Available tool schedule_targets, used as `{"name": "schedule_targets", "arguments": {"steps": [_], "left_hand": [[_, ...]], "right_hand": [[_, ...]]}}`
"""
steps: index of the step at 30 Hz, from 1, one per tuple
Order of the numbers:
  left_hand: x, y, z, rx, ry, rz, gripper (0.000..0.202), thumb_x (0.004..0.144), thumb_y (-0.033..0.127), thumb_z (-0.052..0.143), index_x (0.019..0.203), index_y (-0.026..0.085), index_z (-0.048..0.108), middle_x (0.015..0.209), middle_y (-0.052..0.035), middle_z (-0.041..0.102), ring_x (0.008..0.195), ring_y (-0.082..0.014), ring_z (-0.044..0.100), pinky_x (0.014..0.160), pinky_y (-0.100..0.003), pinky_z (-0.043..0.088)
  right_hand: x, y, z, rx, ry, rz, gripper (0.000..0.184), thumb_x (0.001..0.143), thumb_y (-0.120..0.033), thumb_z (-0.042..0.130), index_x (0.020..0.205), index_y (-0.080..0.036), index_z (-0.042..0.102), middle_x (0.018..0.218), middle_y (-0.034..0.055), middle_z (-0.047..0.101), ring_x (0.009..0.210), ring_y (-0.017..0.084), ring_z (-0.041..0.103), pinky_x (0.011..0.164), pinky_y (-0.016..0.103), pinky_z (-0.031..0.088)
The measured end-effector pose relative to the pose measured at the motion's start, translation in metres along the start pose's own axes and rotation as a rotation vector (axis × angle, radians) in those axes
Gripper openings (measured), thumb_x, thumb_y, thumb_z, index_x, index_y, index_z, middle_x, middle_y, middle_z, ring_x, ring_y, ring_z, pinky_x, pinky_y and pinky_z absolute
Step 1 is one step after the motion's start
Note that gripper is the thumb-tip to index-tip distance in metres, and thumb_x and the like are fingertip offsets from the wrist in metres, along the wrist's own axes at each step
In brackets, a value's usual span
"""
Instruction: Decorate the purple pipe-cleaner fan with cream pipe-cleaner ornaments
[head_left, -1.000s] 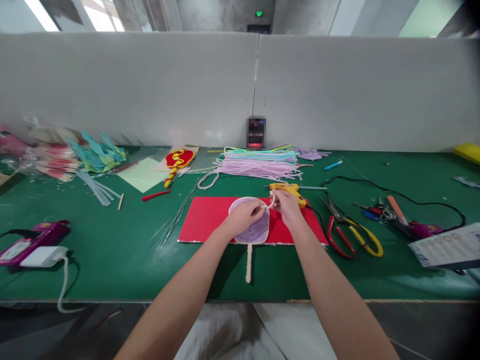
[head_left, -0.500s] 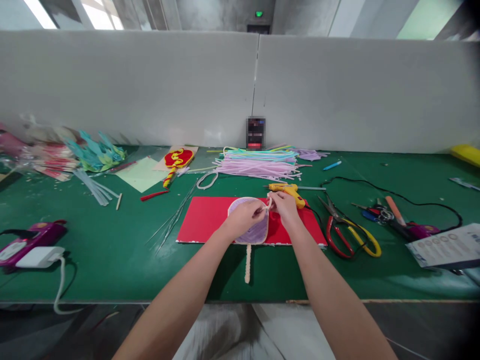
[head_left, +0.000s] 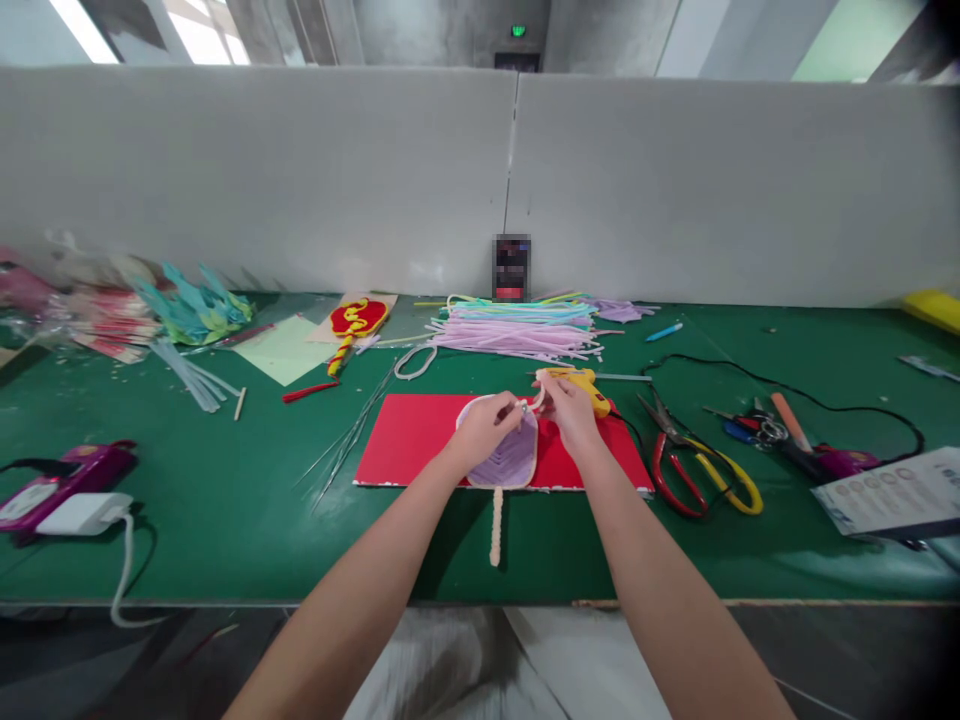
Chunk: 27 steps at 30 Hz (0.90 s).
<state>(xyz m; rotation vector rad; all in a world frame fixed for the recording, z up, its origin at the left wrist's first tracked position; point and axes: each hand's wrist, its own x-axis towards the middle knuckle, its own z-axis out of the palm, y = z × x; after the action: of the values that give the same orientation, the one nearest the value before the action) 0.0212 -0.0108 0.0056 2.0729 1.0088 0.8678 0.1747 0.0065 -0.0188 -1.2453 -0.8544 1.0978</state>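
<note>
A small lilac fan [head_left: 510,460] woven of pipe cleaners lies on a red board [head_left: 409,438], its cream twisted handle [head_left: 496,525] pointing toward me. My left hand [head_left: 486,428] rests on the fan's upper edge with fingers pinched on the cream pipe cleaner [head_left: 534,403] that rims it. My right hand [head_left: 568,410] pinches the loose curled end of the same pipe cleaner just right of the fan. A yellow glue gun [head_left: 581,380] lies right behind my right hand.
A heap of pastel pipe cleaners [head_left: 521,325] lies at the back. Red and yellow scissors [head_left: 694,465] and small tools [head_left: 780,430] sit to the right, with a black cord [head_left: 765,380]. Thin wires [head_left: 349,435], a red-yellow ornament [head_left: 352,325] and a magenta device [head_left: 52,485] lie left.
Both hands have stayed at the fan's top right edge. The right hand's fingers have shifted slightly up and left, bending the cream pipe cleaner's loose end closer to the rim.
</note>
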Motion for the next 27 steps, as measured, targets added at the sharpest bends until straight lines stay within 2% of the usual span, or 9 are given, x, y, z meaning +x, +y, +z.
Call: {"name": "schedule_targets", "arguments": {"steps": [4,10,17,27], "left_hand": [[0.002,-0.003,-0.001,-0.134,0.092,-0.074,0.026,0.084,0.036,0.040,0.069,0.018,0.049,0.064,0.0020,0.056,0.062,-0.0109,0.051,0.061,-0.022,0.038],[0.010,-0.014,-0.002,-0.386,0.214,-0.134,0.025,0.083,0.034,0.043,0.066,0.016,0.049,0.059,0.0023,0.052,0.058,-0.0102,0.051,0.060,-0.022,0.041],[0.009,-0.017,-0.002,-0.403,0.137,-0.167,0.023,0.081,0.033,0.045,0.067,0.016,0.051,0.063,0.0013,0.057,0.061,-0.0109,0.053,0.062,-0.023,0.042],[0.008,-0.018,-0.003,-0.316,0.112,-0.153,0.023,0.081,0.037,0.047,0.071,0.016,0.053,0.065,0.0013,0.057,0.062,-0.0112,0.054,0.059,-0.022,0.040]], "right_hand": [[-0.001,-0.003,0.003,0.076,-0.067,-0.032,0.040,0.067,-0.056,0.057,0.079,-0.019,0.064,0.057,-0.0003,0.061,0.046,0.012,0.053,0.043,0.026,0.046],[-0.009,-0.004,0.008,0.079,-0.179,-0.041,0.036,0.066,-0.051,0.062,0.081,-0.019,0.063,0.065,-0.0005,0.062,0.051,0.010,0.054,0.044,0.022,0.045],[-0.013,0.000,0.011,-0.063,-0.281,-0.131,0.032,0.065,-0.050,0.062,0.072,-0.019,0.061,0.064,-0.0004,0.061,0.058,0.013,0.056,0.047,0.023,0.047],[-0.014,-0.002,0.012,-0.152,-0.251,-0.203,0.037,0.065,-0.056,0.060,0.065,-0.019,0.056,0.058,-0.0011,0.057,0.055,0.014,0.054,0.046,0.025,0.047]]}}
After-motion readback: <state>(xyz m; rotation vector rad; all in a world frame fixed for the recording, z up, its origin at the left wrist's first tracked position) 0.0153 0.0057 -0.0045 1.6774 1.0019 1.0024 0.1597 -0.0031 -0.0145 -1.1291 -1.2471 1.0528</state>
